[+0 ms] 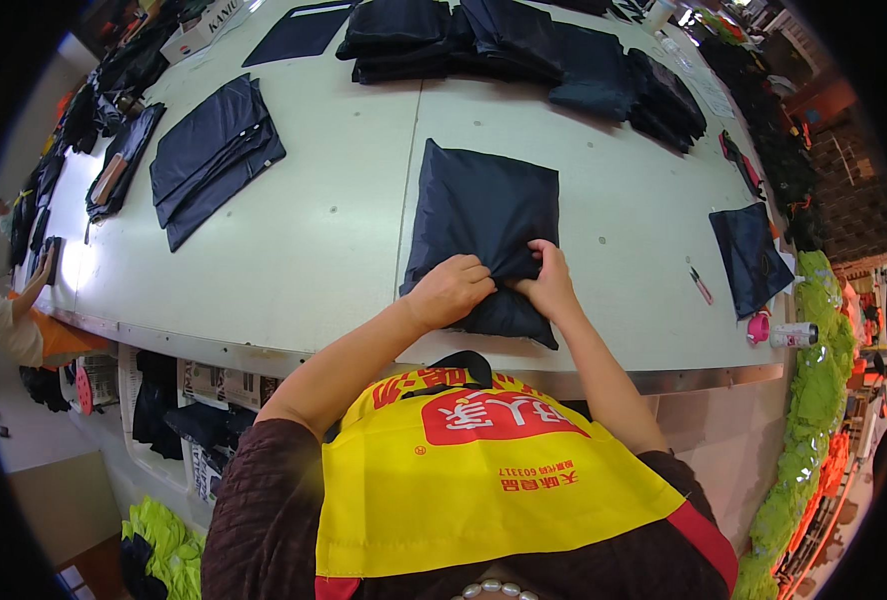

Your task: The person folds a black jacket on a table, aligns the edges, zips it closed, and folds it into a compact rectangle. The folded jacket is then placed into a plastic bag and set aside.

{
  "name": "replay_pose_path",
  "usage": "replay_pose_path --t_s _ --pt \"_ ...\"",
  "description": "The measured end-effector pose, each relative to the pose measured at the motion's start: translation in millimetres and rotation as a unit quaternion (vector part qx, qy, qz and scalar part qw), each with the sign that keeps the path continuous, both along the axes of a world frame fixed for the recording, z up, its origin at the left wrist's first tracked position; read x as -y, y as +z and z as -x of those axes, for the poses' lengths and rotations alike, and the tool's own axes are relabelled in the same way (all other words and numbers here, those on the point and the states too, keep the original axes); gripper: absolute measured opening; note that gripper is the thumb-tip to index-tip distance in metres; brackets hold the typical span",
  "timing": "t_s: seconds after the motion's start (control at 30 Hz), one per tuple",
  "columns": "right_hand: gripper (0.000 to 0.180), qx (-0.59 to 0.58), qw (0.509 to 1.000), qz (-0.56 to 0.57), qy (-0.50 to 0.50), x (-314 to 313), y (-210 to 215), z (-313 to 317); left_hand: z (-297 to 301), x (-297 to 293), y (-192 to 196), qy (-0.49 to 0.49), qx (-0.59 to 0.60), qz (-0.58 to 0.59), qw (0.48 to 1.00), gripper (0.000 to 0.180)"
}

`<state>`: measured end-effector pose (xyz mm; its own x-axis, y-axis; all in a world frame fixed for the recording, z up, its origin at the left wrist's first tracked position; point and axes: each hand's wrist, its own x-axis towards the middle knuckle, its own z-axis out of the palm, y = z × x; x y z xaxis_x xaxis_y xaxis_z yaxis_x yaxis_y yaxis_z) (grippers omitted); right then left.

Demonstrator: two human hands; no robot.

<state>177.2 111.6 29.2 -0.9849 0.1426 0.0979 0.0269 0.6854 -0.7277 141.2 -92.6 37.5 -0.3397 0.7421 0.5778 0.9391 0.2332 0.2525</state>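
Note:
A folded dark navy piece of fabric (484,205) lies on the white table right in front of me, roughly rectangular and creased across its near part. My left hand (454,290) is closed at that crease, fingers curled and pinching the cloth. On the other side of the crease, my right hand (546,282) also pinches the fabric, its index finger bent over the top. A short flap of the cloth hangs toward me below both hands. Whatever lies under the fingertips is hidden.
Stacks of folded dark fabric (404,40) line the table's far side, with another folded pile (216,155) at left. To the right lie a pen-like tool (701,285), a dark folded piece (749,258), a pink roll (759,328) and a can (794,335). A co-worker's arm (34,290) reaches in far left.

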Motion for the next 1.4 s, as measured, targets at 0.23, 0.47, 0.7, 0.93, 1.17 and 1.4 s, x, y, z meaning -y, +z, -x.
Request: replay_pose_path --t_s 0.23,0.47,0.7,0.93,1.17,1.4 --pt "0.048 -0.013 0.986 -0.166 0.013 -3 -1 13 -4 1 -4 0.108 0.181 -0.135 0.968 0.010" --pt "0.039 0.246 0.965 -0.090 0.011 -14 60 -4 -7 7 -8 0.149 0.174 -0.165 0.959 0.011" --pt "0.031 0.239 0.970 -0.031 0.041 -44 39 -20 -8 2 -9 0.142 0.162 -0.193 0.957 0.010" --pt "0.032 0.228 0.971 0.057 0.036 -42 41 -27 -10 5 -5 0.143 0.174 -0.208 0.952 0.008" --pt "0.029 0.353 0.901 0.251 0.017 -55 28 -24 -8 7 -12 0.144 0.180 -0.214 0.949 0.010" --pt "0.021 0.277 0.916 0.289 0.012 -65 16 -24 -9 6 -14 0.143 0.178 -0.216 0.949 0.010"
